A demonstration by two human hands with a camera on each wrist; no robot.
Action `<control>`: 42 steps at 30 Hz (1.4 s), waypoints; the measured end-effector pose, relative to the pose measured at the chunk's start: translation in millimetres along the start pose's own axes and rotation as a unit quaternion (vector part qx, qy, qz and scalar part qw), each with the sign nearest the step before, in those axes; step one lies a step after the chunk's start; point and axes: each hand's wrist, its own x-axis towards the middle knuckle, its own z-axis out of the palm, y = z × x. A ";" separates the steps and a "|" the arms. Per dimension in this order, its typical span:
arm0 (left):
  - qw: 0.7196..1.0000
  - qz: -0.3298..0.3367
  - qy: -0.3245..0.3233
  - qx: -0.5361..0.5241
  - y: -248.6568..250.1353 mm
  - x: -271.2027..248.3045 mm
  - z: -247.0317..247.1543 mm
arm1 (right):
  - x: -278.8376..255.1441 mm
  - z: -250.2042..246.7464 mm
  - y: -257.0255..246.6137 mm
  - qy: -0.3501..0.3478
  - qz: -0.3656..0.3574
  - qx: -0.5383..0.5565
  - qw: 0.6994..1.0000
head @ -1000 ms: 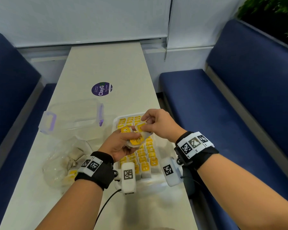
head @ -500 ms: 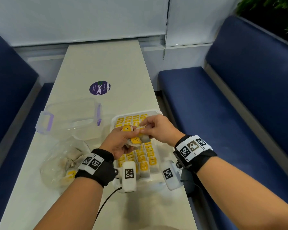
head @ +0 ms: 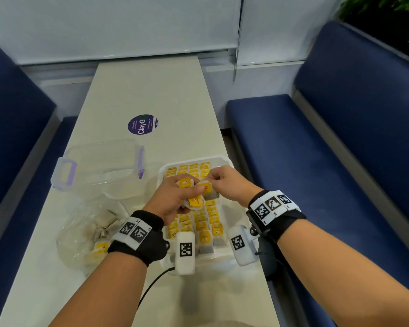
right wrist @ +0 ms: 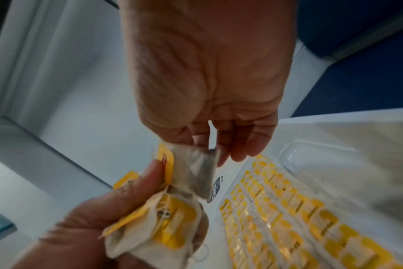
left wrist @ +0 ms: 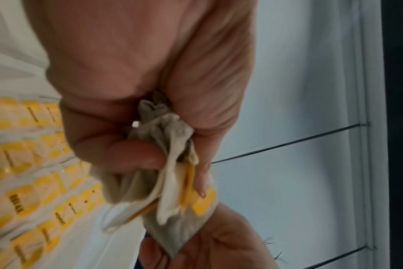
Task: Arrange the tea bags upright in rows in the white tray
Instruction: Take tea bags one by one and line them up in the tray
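Over the white plastic tray (head: 224, 161) of upright rows, the left hand (head: 172, 199) clutches a bunch of soft paper tea bags with yellow tags (head: 194, 201); the right hand (head: 227, 182) fingers (right wrist: 246, 145) pinch one grey tea bag (head: 209, 193) from it. Light, limp, tearable: best held by its upper edge. A purple round sticker (head: 142, 124) far on the desk (head: 137, 86) reads "ClayG".

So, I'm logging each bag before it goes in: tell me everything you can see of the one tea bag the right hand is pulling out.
The single tea bag is a small greyish paper pouch, dark where the tea shows through, with a yellow tag at one end. The right hand pinches one corner, and the left hand's thumb touches its tag, beside the bunch of tea bags in that fist. It hangs tilted, in the air above the white tray with its rows.
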 end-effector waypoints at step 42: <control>0.980 -0.073 0.096 -0.161 -16.2 -2.7 -14.8 | -46.6 46.9 62.0 -0.072 0.147 -0.168 0.972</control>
